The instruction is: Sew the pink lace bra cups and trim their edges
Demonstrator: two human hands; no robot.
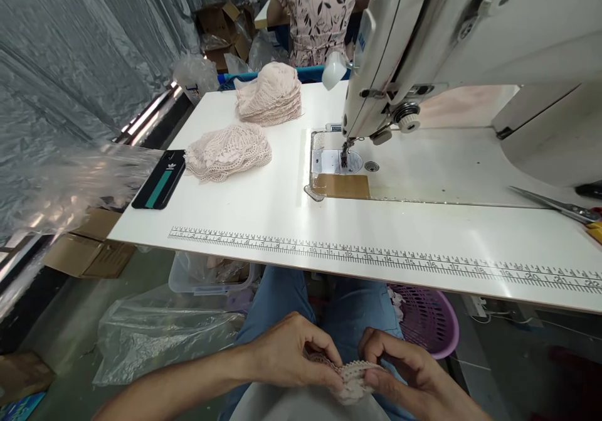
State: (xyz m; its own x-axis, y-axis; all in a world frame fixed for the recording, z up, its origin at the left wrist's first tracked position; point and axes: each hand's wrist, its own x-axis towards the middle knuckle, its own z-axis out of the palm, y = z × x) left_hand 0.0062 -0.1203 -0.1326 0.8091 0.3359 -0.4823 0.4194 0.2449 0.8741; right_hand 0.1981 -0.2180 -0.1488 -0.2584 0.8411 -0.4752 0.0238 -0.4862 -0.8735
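My left hand point(291, 352) and right hand point(399, 364) sit low over my lap, nearly meeting, knuckles up. Both have fingers curled inward, thumbs pressed against fingertips in a pinch. My left forearm comes in from the lower left, bare to the wrist; my right wrist angles in from the lower right.

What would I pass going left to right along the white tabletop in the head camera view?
Phone → nearer stack of pink lace pieces → needle plate of the sewing machine → scissors at the right edge. Below the table, both hands hold a lace piece.
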